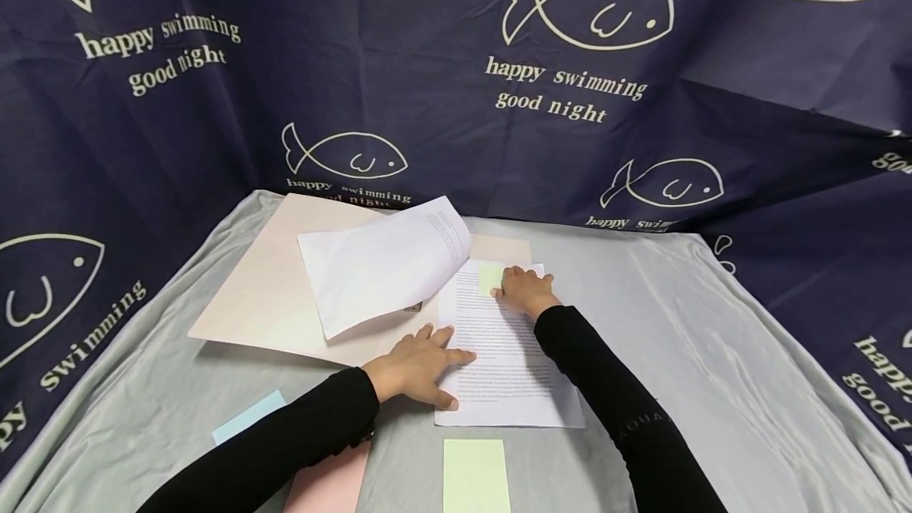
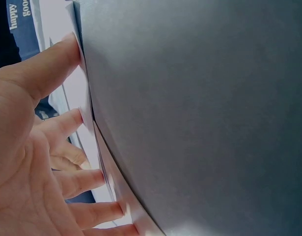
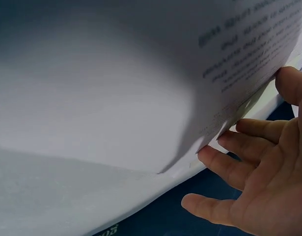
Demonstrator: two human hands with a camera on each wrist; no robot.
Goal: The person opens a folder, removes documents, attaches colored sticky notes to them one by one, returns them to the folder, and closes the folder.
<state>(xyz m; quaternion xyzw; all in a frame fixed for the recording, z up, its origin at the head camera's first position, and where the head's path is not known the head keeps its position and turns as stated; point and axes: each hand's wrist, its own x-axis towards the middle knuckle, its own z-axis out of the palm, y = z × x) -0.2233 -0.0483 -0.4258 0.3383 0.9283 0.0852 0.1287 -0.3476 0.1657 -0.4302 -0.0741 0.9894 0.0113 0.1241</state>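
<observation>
A printed sheet of paper (image 1: pixel 506 374) lies on the grey cloth, its upper part over a pale pink folder (image 1: pixel 249 299). My left hand (image 1: pixel 420 366) rests on the sheet's left edge with fingers spread; the left wrist view shows the extended fingers (image 2: pixel 67 123) at the paper's edge. A small pale green sticky note (image 1: pixel 489 279) lies near the top of the sheet. My right hand (image 1: pixel 526 289) touches the note and the sheet there, its fingers (image 3: pixel 227 167) fairly straight on the paper in the right wrist view. Another white page (image 1: pixel 378 267) is folded over to the left, its right side curling up.
A larger pale green note pad (image 1: pixel 475 477) lies at the front of the grey cloth (image 1: pixel 641 299). Near the left forearm are a blue slip (image 1: pixel 249 416) and a pink sheet (image 1: pixel 331 481), partly hidden by the sleeve. A dark blue fish-print curtain (image 1: pixel 442 62) surrounds the back and sides.
</observation>
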